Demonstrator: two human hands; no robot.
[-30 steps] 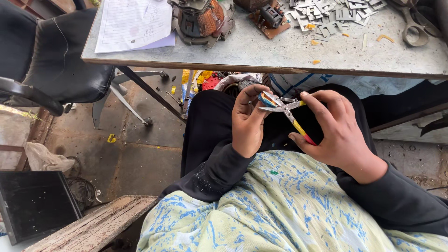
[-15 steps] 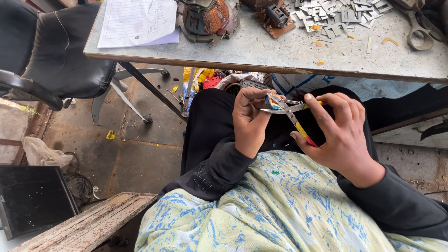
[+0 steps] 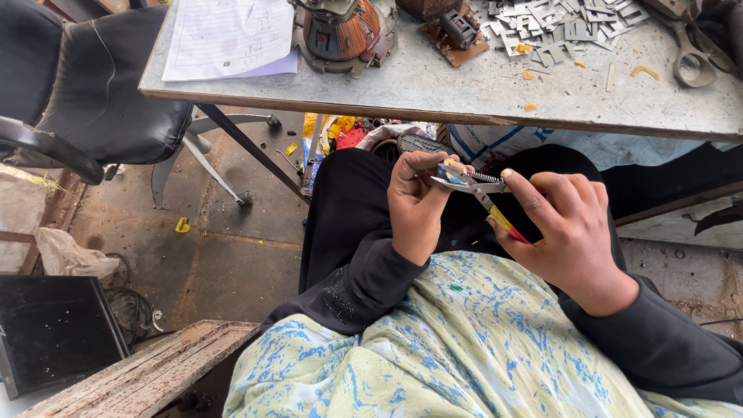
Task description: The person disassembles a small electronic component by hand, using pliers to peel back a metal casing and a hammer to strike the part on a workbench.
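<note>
Sitting at the far left, a black office chair (image 3: 85, 93) is standing on a stained concrete floor (image 3: 232, 263), with a dark flat panel (image 3: 54, 333) and a worn wooden plank (image 3: 139, 375) lying lower down. Above them, the grey worktop (image 3: 464, 85) is running across the top of the view, its near edge hanging over the person's lap. A sheet of paper (image 3: 228, 35) is lying at its left end, a wound motor part (image 3: 340, 31) is resting just beside it, a heap of small metal pieces (image 3: 557, 23) is spreading further right, and scissors (image 3: 693, 58) are lying near the right edge.

Below the worktop edge, the left hand (image 3: 414, 205) is pinching a small blue and orange piece (image 3: 450, 172) between thumb and fingertips. The right hand (image 3: 569, 232) is closing around the red and yellow handles of pliers (image 3: 484, 193), whose nose is meeting that piece. Both hands are hovering over black-clad knees, close beneath the worktop, with a blue-patterned cloth (image 3: 464, 348) covering the lap. Open floor is lying to the left between chair legs and knees.
</note>
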